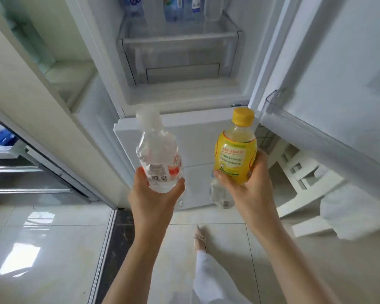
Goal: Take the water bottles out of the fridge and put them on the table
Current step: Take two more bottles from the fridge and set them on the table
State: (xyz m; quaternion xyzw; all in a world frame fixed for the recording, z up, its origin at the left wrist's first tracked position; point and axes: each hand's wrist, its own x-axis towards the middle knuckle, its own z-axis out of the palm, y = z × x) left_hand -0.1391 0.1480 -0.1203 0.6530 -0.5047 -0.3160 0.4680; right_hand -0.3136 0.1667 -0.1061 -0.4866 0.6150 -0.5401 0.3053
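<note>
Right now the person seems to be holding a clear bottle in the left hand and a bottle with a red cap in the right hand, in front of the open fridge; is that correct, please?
Not quite: the cap is yellow, not red, as the head view shows. The left hand does hold the clear bottle, and the right hand holds the yellow-labelled bottle, in front of the open fridge.

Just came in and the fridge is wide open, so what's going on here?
A person stands at the open fridge with a bottle in each hand. The left hand grips a clear water bottle, the right hand a yellow-capped bottle, with what looks like a second clear bottle below it. More bottles remain on the fridge shelf. No table is in view.
</note>
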